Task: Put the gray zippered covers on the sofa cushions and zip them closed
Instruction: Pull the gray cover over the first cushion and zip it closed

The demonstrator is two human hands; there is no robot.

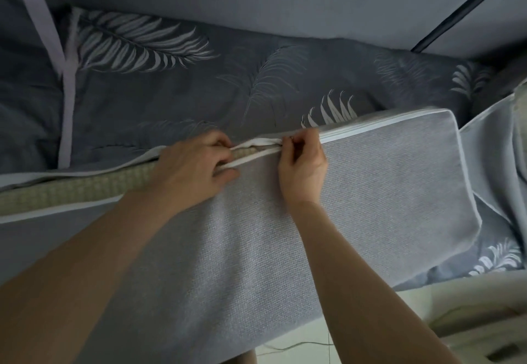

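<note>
Two hands are at work on the open seam of the gray cover, which is drawn over the cushion and laid on leaf-print bedding. The fingers of the right hand are closed in a pinch where the closed run of the zipper ends. The pull itself is hidden beneath them, so it is presumed rather than seen to be held. The left hand is curled round the cover's two white edges just beside it, and these are gripped together over the greenish cushion face. To the right the zipper is shut up to the corner; to the left it gapes and the cushion is exposed.

For the step to go well, the edges should be kept drawn close and level ahead of the pull. The left hand should be shifted along in stages and the cushion pressed down, so that no fabric is caught in the teeth. The widening gap toward the left is judged the main hindrance. A pale strap hangs at the left, and a second gray cover lies crumpled at the right.
</note>
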